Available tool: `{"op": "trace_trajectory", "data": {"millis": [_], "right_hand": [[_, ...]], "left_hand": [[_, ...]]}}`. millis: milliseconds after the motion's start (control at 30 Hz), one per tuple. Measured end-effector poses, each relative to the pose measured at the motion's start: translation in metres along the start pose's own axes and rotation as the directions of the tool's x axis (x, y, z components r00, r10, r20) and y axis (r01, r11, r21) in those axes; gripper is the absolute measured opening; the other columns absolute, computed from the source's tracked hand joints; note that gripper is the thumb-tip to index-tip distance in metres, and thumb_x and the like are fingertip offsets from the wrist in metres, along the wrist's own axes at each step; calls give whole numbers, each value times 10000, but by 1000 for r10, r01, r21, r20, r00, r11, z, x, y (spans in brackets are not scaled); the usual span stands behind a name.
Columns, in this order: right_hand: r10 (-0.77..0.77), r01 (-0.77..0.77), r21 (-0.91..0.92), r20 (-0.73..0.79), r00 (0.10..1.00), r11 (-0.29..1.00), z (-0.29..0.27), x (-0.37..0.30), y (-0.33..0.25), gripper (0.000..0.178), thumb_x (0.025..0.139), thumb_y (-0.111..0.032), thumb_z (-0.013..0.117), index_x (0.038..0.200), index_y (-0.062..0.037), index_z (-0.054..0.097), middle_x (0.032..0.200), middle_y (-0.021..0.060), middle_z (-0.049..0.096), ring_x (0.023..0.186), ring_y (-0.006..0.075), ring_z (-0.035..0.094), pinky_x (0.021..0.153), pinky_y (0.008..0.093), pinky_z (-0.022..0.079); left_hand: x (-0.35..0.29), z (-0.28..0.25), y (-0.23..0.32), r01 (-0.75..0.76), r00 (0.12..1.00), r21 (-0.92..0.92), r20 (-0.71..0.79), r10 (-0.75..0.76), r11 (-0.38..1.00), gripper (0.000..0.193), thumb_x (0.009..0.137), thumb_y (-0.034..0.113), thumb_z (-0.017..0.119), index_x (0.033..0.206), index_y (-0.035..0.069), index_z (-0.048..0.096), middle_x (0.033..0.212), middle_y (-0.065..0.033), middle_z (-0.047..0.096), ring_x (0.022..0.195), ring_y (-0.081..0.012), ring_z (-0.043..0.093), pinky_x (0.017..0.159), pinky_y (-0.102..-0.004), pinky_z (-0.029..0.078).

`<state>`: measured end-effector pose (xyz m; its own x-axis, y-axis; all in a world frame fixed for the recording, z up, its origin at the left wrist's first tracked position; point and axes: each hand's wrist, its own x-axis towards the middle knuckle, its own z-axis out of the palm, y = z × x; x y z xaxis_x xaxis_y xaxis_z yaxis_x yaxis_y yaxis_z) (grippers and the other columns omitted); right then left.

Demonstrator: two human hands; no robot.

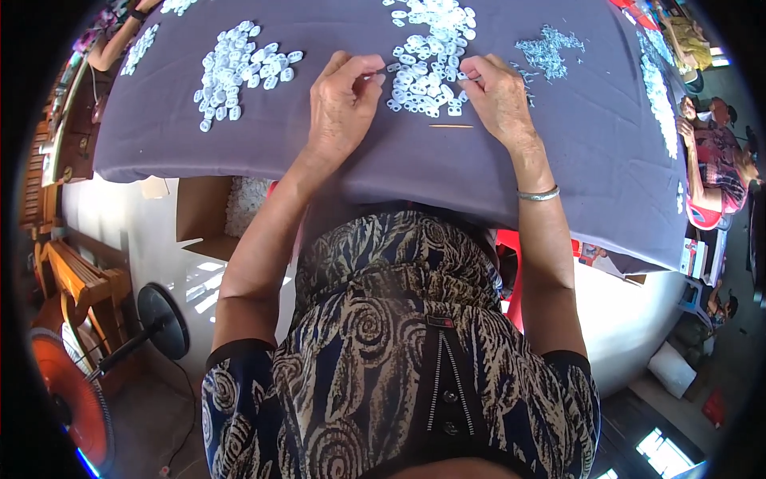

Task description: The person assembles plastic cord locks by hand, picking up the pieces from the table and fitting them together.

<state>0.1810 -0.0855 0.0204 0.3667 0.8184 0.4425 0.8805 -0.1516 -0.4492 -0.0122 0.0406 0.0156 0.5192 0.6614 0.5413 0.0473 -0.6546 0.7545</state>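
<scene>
Both hands hover over the dark grey tablecloth, one on each side of the middle pile of small white oval plastic pieces (423,84). My left hand (345,100) is left of that pile, thumb and forefinger curled toward each other. Facing it from the right is my right hand (499,96), its fingertips pinched together by the pile's edge. Anything between the fingertips of either hand is too small to make out. Just in front of the pile lies a thin orange-brown stick (451,125). Small silvery screw-like pieces (550,52) are heaped beyond my right hand.
Another heap of white pieces (235,72) lies to the left on the tablecloth (606,160). An open cardboard box (203,211) stands below the table's near edge. A fan (72,391) is at lower left. Other people sit along the right side (722,164) and at the far left (112,52).
</scene>
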Motion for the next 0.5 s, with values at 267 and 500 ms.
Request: {"op": "trace_trajectory", "data": {"millis": [267, 500], "right_hand": [[52, -56, 61, 65, 997, 997, -1, 0, -1, 167, 757, -27, 661, 920, -46, 628, 797, 59, 580, 701, 173, 593, 642, 287, 487], [-44, 52, 220, -42, 998, 974, -2, -1, -6, 120, 801, -2, 645, 915, -42, 645, 821, 17, 594, 699, 114, 570, 635, 246, 471]], "left_hand": [[-6, 7, 11, 38, 995, -127, 93, -27, 991, 140, 783, -24, 638, 906, 44, 642, 764, -70, 562, 617, -158, 568, 558, -270, 465], [-7, 10, 20, 20, 994, -171, 107, -2, 985, 159, 786, -31, 635, 922, 52, 640, 772, -69, 567, 623, -160, 564, 557, -269, 459]]}}
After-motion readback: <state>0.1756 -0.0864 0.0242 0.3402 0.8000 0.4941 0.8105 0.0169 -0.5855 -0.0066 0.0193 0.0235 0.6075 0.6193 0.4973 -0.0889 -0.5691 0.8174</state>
